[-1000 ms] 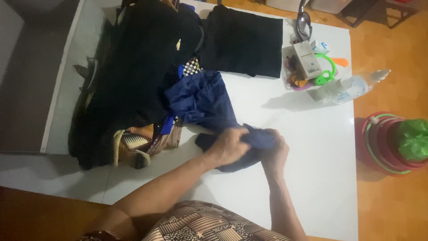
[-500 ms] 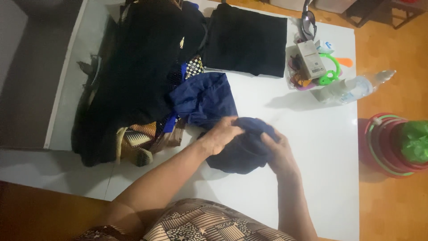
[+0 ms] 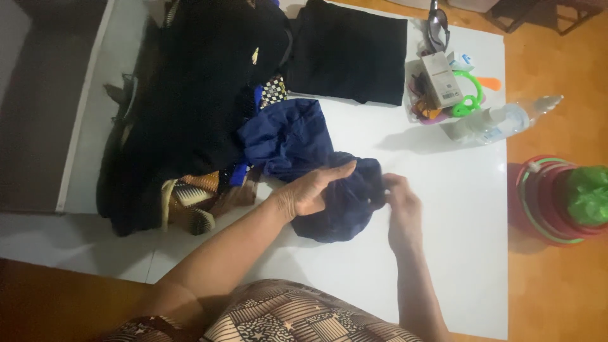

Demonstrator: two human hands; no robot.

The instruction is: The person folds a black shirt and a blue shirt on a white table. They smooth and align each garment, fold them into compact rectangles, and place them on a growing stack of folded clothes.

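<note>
A dark blue garment (image 3: 345, 202) lies bunched on the white table (image 3: 443, 240) in front of me. My left hand (image 3: 310, 190) rests flat on its left side, fingers stretched toward the right. My right hand (image 3: 400, 209) pinches the garment's right edge between thumb and fingers. Another blue garment (image 3: 288, 136) lies just behind, touching the first one.
A large heap of black and patterned clothes (image 3: 196, 107) fills the table's left. A folded black cloth (image 3: 348, 50) lies at the back. At the back right are a small box (image 3: 441, 79), sunglasses (image 3: 438, 28), a plastic bottle (image 3: 500, 120). Red basins with a green bag (image 3: 560, 199) stand on the floor.
The dark blue garment has been spread out from a tight bundle. My left hand has flattened on it and my right hand has shifted to its right edge.
</note>
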